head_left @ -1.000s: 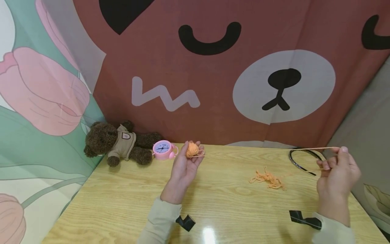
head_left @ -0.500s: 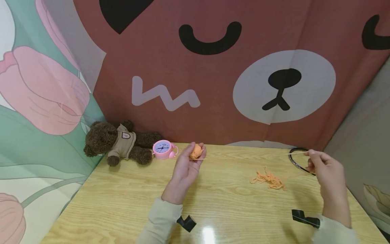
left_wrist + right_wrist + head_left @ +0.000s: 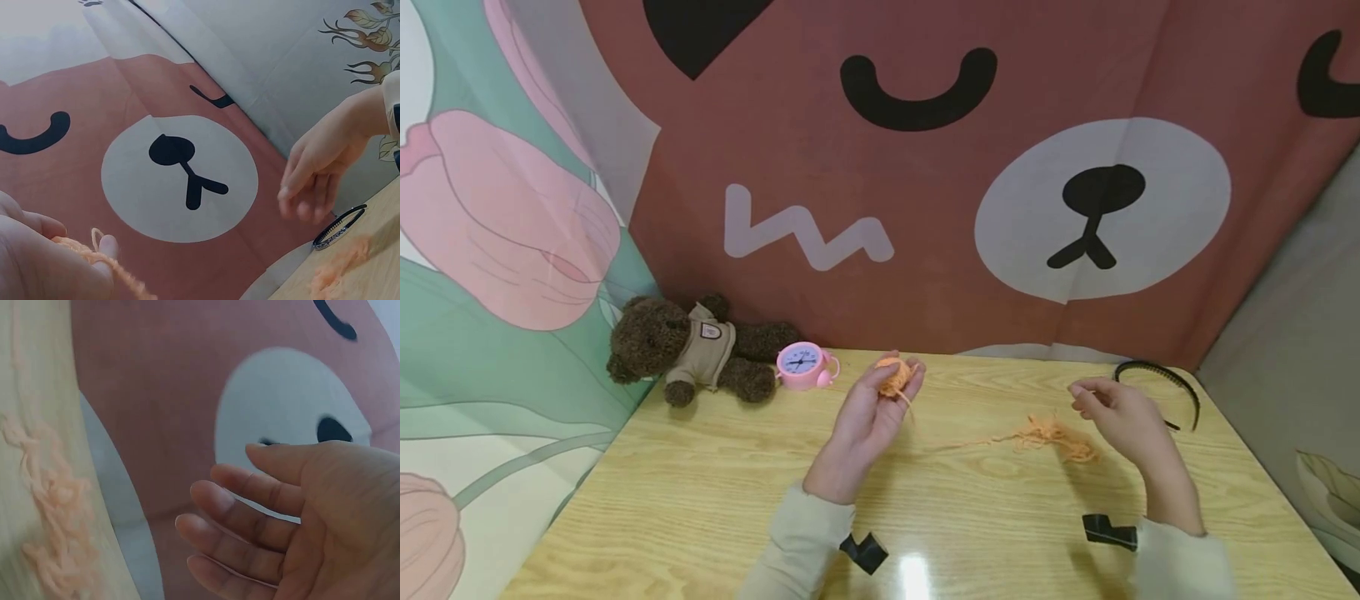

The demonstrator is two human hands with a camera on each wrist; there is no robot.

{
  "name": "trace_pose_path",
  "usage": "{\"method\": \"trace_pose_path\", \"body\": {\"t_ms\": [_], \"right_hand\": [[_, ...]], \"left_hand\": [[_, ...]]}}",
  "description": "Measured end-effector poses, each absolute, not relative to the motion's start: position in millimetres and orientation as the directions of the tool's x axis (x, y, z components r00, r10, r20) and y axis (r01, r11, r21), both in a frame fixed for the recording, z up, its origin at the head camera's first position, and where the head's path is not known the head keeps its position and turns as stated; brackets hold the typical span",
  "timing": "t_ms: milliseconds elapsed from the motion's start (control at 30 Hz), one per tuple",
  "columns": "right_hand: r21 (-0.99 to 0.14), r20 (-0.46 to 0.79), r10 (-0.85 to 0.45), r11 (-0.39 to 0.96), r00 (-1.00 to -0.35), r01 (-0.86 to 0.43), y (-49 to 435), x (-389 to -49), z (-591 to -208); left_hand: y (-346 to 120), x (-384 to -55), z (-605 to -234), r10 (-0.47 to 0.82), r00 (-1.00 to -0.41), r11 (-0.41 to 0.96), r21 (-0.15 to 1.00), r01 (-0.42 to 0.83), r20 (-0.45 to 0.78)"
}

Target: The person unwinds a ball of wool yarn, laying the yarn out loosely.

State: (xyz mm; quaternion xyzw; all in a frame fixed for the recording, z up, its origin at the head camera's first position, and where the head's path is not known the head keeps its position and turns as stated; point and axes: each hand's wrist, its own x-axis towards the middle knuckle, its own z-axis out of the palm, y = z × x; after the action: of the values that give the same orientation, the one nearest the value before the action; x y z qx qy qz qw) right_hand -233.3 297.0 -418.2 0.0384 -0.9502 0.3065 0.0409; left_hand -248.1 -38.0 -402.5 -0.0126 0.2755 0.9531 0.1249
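Note:
In the head view my left hand [image 3: 865, 425] grips a small ball of orange yarn [image 3: 895, 379] between thumb and fingers. A strand hangs from the ball toward the table and trails right to a loose tangle of orange yarn [image 3: 1048, 437]. My right hand [image 3: 1123, 417] hovers above and to the right of that tangle. In the right wrist view its fingers [image 3: 234, 544] are loosely bent, apart from the thumb, and hold nothing. The left wrist view shows the ball [image 3: 81, 250] partly hidden by the left hand.
A black headband [image 3: 1187, 387] lies at the table's back right, behind the right hand. A brown teddy bear [image 3: 707, 350] lies at the back left, beside a pink alarm clock [image 3: 805, 367]. A printed cloth [image 3: 925, 300] hangs behind the wooden table [image 3: 700, 500].
The right hand has let go of the taut strand and moved left toward the tangle. The strand now hangs slack from the ball. My left hand has shifted slightly right, still gripping the ball.

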Motion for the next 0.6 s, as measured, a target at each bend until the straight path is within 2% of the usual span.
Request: {"method": "trace_pose_path", "body": {"t_ms": [167, 333, 467, 600], "right_hand": [[-0.617, 0.149, -0.134, 0.762, -0.98, -0.198, 255.1, -237.0, -422.3], [-0.78, 0.103, -0.277, 0.574, -0.955, -0.25, 197.2, -237.3, -431.7], [-0.909, -0.018, -0.417, 0.384, -0.909, -0.158, 168.3, -232.3, -435.6], [-0.933, -0.062, -0.398, 0.348, -0.915, -0.088, 163.6, -228.6, -432.2]], "left_hand": [[-33.7, -244.2, -401.0, 0.249, -0.965, -0.805, 0.537, -0.252, -0.079], [-27.2, -239.2, -400.6, 0.289, -0.956, -0.777, 0.568, -0.27, -0.058], [-24.2, -237.6, -402.1, 0.319, -0.945, -0.762, 0.574, -0.299, -0.069], [-25.4, -238.7, -404.7, 0.314, -0.946, -0.761, 0.574, -0.304, -0.084]]}}
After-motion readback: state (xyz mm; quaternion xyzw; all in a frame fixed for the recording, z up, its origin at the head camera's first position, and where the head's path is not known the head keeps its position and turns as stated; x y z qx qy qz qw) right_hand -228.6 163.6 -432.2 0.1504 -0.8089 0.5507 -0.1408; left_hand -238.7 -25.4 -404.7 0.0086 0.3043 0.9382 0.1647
